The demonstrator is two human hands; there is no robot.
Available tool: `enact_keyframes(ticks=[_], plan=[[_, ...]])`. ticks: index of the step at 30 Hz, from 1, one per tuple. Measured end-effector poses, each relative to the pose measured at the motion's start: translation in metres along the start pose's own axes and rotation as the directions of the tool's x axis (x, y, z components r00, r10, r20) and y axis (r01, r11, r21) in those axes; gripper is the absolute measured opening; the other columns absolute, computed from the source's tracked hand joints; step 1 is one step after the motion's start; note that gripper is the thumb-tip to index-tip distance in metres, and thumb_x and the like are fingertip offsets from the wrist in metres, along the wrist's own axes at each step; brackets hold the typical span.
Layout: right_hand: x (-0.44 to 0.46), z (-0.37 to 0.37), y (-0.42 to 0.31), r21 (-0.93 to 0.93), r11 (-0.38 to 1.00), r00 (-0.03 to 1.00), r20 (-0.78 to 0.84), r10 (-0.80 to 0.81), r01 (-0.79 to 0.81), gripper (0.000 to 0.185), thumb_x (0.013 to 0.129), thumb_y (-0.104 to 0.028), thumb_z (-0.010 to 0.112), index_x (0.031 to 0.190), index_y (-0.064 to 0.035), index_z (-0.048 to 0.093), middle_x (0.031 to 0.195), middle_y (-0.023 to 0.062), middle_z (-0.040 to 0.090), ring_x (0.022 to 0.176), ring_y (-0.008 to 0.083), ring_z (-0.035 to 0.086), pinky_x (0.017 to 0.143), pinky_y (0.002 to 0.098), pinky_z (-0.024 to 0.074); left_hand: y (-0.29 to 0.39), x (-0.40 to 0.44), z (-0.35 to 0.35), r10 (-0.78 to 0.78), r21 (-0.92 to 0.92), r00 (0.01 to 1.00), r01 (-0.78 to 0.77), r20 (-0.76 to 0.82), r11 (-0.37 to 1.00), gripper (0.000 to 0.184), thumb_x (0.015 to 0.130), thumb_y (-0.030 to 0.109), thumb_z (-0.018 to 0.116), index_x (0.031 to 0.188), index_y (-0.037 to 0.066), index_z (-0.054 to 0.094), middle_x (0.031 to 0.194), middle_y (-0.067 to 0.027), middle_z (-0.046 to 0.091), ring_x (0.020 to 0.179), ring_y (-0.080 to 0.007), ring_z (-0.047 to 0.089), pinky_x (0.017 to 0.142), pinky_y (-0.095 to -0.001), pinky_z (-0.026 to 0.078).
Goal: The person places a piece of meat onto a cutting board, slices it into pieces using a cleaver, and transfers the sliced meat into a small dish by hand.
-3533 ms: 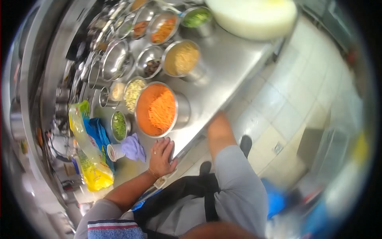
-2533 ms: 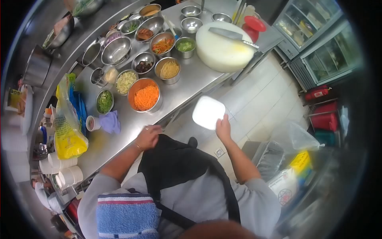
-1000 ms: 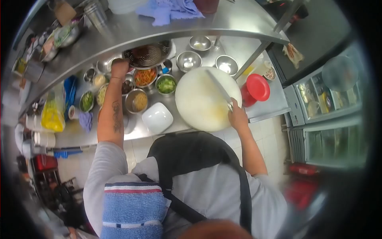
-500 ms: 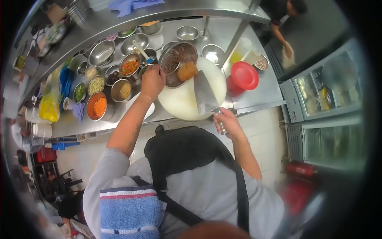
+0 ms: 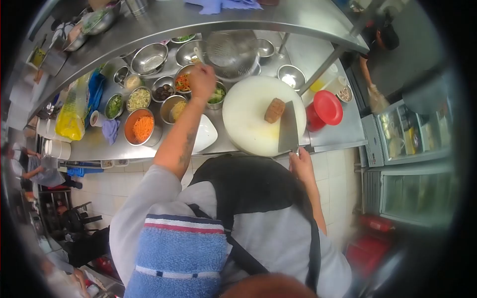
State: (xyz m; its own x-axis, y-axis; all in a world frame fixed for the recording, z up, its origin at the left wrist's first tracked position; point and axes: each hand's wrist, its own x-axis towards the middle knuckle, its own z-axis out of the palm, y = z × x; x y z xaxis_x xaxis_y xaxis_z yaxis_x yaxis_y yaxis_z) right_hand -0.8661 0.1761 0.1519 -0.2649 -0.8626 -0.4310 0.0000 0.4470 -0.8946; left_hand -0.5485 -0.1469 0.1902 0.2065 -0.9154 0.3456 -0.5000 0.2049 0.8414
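My left hand (image 5: pixel 202 83) is closed at the near-left edge of a metal colander (image 5: pixel 229 54), which is blurred by motion above the back of the counter. In my right hand (image 5: pixel 301 165) is the handle of a cleaver (image 5: pixel 288 130). Its broad blade lies over the right part of a round white cutting board (image 5: pixel 246 119). A browned block of food (image 5: pixel 274 111) rests on the board, just left of the blade. A bowl of green vegetables (image 5: pixel 217 95) stands below my left hand, and a bowl of orange-and-green shreds (image 5: pixel 183 82) is beside it.
Left of the board are a white dish (image 5: pixel 204 134), a pot of shredded carrot (image 5: pixel 143 130) and several ingredient bowls. A red container (image 5: pixel 325 109) stands close on the right. A steel shelf (image 5: pixel 298 22) with a post (image 5: pixel 323 69) crosses the back. Another person's hand (image 5: pixel 376 94) is beyond.
The colander has moved up and away from the board with my left hand. The browned block, earlier in the colander, now lies on the board. My right hand still holds the cleaver.
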Motion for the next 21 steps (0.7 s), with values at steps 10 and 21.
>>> enact_keyframes(ticks=[10, 21], plan=[[-0.019, 0.029, 0.011, 0.088, 0.995, 0.980, -0.196, -0.030, 0.048, 0.016, 0.106, -0.015, 0.063, 0.119, -0.0058, 0.061, 0.067, 0.0011, 0.054, 0.046, 0.0111, 0.052, 0.040, 0.0295, 0.0437, -0.181, 0.213, -0.047, 0.199, 0.921, 0.959, -0.256, 0.203, 0.295, 0.026, 0.093, 0.030, 0.069, 0.092, 0.008, 0.082, 0.103, -0.0182, 0.080, 0.100, -0.0334, 0.076, 0.087, -0.0453, 0.062], [-0.044, 0.042, -0.012, -0.102, 0.989, 0.895, -0.423, -0.139, 0.105, 0.021, 0.108, -0.020, 0.064, 0.123, -0.0048, 0.064, 0.065, 0.0005, 0.057, 0.047, 0.0107, 0.054, 0.045, 0.0294, 0.0449, -0.045, 0.011, 0.026, 0.185, -0.123, 0.944, -0.157, 0.273, 0.980, 0.027, 0.095, 0.030, 0.077, 0.111, 0.009, 0.075, 0.094, -0.0186, 0.078, 0.088, -0.0352, 0.077, 0.078, -0.0445, 0.059]])
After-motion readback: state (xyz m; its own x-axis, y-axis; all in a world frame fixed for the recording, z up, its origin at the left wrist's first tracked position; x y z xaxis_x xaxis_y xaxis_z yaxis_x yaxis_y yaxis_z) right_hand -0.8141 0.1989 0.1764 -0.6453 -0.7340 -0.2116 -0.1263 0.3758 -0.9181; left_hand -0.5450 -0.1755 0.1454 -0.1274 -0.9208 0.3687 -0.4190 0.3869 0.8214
